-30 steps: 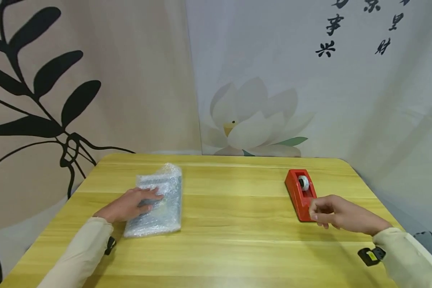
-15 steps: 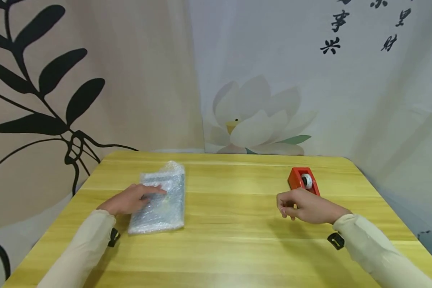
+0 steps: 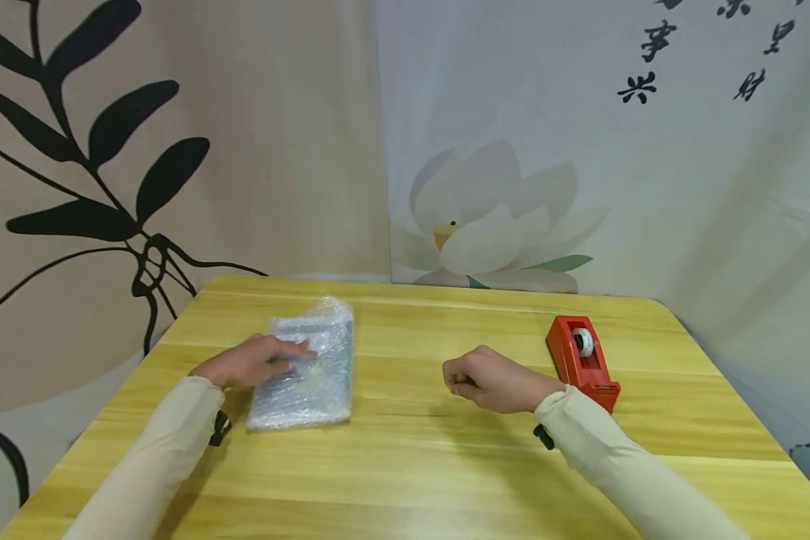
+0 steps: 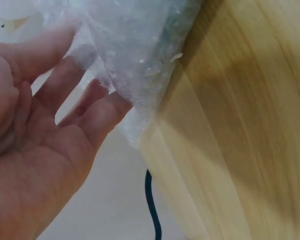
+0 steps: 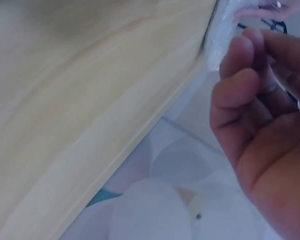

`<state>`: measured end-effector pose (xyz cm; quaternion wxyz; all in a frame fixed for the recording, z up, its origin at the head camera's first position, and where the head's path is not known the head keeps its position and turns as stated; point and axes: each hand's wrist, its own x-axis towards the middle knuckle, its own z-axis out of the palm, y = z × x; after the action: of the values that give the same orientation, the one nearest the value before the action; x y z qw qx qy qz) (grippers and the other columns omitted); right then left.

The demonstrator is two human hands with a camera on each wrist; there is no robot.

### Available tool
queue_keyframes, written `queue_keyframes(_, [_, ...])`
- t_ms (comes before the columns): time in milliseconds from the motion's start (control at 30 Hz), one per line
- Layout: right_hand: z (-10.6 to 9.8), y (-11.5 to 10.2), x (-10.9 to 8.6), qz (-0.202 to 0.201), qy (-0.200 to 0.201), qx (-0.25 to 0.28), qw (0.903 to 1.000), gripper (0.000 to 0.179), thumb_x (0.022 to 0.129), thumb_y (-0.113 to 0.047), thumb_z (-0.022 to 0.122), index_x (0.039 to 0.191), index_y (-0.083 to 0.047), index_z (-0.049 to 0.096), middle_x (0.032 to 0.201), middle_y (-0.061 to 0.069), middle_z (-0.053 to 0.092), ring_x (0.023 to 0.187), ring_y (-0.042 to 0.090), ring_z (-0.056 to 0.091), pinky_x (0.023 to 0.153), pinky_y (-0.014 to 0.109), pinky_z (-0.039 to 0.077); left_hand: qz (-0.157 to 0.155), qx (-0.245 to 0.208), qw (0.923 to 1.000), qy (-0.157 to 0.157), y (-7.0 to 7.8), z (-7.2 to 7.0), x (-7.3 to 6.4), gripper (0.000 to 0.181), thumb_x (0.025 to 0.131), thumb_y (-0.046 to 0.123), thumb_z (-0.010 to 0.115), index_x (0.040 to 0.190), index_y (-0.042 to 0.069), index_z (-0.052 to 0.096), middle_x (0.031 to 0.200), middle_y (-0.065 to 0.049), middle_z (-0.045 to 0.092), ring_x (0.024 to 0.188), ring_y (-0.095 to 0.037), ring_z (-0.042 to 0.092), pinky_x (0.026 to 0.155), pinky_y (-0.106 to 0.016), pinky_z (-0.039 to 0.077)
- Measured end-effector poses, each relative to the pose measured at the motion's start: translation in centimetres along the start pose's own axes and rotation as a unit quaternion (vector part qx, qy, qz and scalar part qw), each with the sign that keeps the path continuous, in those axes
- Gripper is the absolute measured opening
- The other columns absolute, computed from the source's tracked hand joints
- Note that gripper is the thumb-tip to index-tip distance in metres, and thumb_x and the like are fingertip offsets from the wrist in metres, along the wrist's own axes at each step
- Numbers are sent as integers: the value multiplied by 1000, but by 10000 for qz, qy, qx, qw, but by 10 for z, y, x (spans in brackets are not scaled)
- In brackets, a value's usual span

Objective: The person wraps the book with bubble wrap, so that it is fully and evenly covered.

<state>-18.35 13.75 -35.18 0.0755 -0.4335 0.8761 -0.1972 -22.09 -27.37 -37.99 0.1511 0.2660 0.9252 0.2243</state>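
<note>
A flat package in clear bubble wrap [image 3: 317, 386] lies on the left half of the wooden table. My left hand [image 3: 253, 360] rests on its left side, fingers extended across the wrap. Seen from the left wrist, fingertips [image 4: 117, 102] are right at the crinkled wrap [image 4: 145, 55]. Over the middle of the table is my right hand [image 3: 493, 379], its fingers curled in. In the right wrist view, that hand's fingertips [image 5: 237, 87] are bunched close together; whether something thin is between them I cannot tell. Behind its wrist stands a red tape dispenser [image 3: 577, 356] with a white-cored roll.
The yellow wooden table [image 3: 405, 480] reaches back to hanging curtains [image 3: 486, 112] printed with a lotus, leaves and characters. A dark band sits at each wrist. The right sleeve [image 3: 621, 450] passes in front of the dispenser's near end.
My right hand has moved left from beside the tape dispenser to the table's middle, fingers curled throughout. The left hand stays on the package. The view has shifted slightly.
</note>
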Motion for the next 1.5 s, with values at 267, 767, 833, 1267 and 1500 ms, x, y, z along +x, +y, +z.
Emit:
queue_keyframes(267, [2, -24, 40, -284, -31, -319, 9991, 29, 101, -4, 55, 74, -15, 51, 65, -10, 40, 57, 1, 30, 59, 16, 31, -172, -45, 9998, -81, -1, 1, 2, 39, 102, 6, 52, 138, 19, 63, 156, -15, 42, 148, -44, 32, 118, -63, 30])
queue_keyframes(767, [5, -55, 107, -602, -97, -742, 9954, 25, 100, -7, 57, 76, -11, 59, 67, -7, 48, 59, 4, 36, 61, 15, 32, -62, 24, 10000, -28, -1, -1, 2, 39, 101, 7, 56, 136, 20, 64, 153, -16, 47, 145, -43, 38, 116, -62, 35])
queue_keyframes(833, [7, -58, 114, -597, -142, -834, 9946, 25, 101, -7, 56, 76, -12, 59, 67, -7, 48, 60, 4, 37, 61, 15, 31, -82, 29, 10000, -18, -1, -2, 3, 37, 102, 8, 53, 135, 20, 65, 153, -15, 47, 145, -43, 39, 116, -61, 35])
queue_keyframes(1267, [19, -81, 161, -364, -551, -1151, 9912, 16, 101, -12, 59, 98, -8, 74, 82, -4, 69, 64, 3, 47, 60, 12, 36, 399, 44, 9991, 130, -9, -2, 6, 40, 93, 1, 65, 131, 16, 68, 145, -19, 55, 90, -20, 64, 82, -28, 50])
queue_keyframes(1500, [33, -86, 179, -40, -797, -1062, 9911, 18, 101, -11, 57, 96, -11, 74, 99, -4, 75, 64, 4, 51, 61, 12, 41, -95, -267, 9996, 32, -12, -1, 5, 35, 105, 12, 48, 136, 19, 65, 143, -14, 60, 101, -21, 60, 92, -37, 48])
